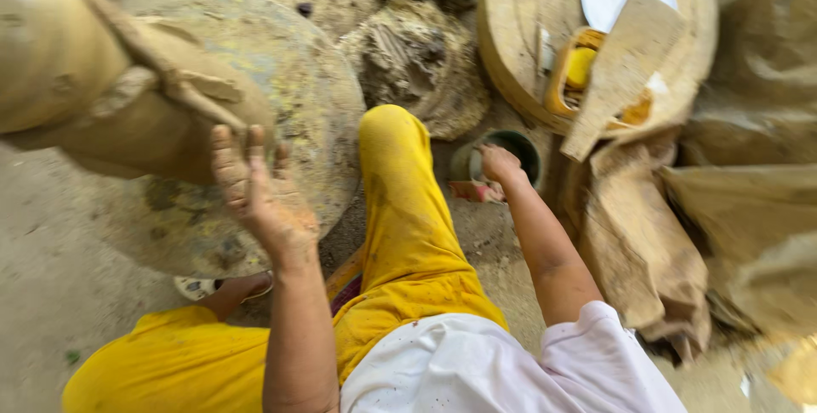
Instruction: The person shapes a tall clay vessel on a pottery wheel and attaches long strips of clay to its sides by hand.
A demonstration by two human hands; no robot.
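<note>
L. hand (259, 196), fingers spread, is pressed flat against the clay pot (128, 98) held over the round wheel (323, 98), while R. hand (498, 163), grip state unclear, is reached into the green bowl (523, 145); pot body is formed, surface finishing appears left.

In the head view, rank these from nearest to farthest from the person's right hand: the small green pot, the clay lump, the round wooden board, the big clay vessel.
1. small green pot: right hand at its rim.
2. clay lump: up and to the left.
3. round wooden board: above, upper right; close to the lump, so this order is uncertain.
4. big clay vessel: far left, by the left hand.
</note>
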